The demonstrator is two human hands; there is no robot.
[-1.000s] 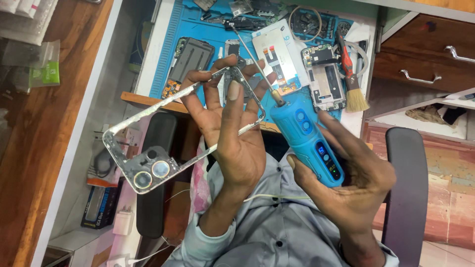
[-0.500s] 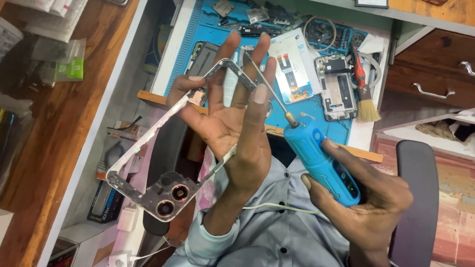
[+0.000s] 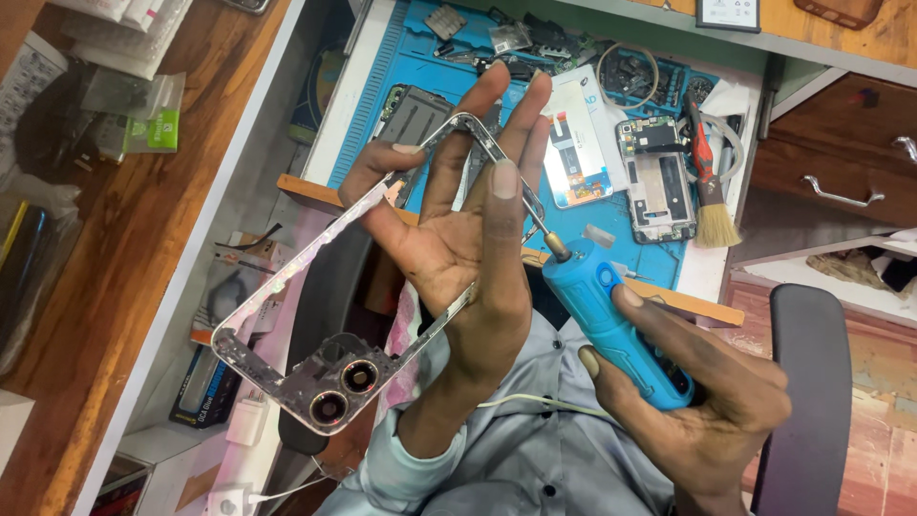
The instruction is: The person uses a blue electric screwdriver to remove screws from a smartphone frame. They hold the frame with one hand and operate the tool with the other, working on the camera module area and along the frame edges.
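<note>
Nearest to us, our right hand (image 3: 697,401) is wrapped tight around a blue electric screwdriver (image 3: 616,325). We hold it low and tilted, so its thin metal tip points up at the edge of the phone frame (image 3: 315,315).

Our left hand (image 3: 458,248) is spread wide open, with the fingers stretched out. It reaches through the empty middle of the frame. The thumb and fingers press out against the frame's sides, and that seems to keep it steady in the air for the tool. The frame is up in front of our chest, above our lap, not on the counter. Its end with the two round camera rings (image 3: 344,387) hangs down closest to us.

Farther off, the blue mat (image 3: 401,67) lies on the counter. Along its right edge rest a brush (image 3: 709,196) and an open phone (image 3: 659,177). Small parts sit near the far edge.
</note>
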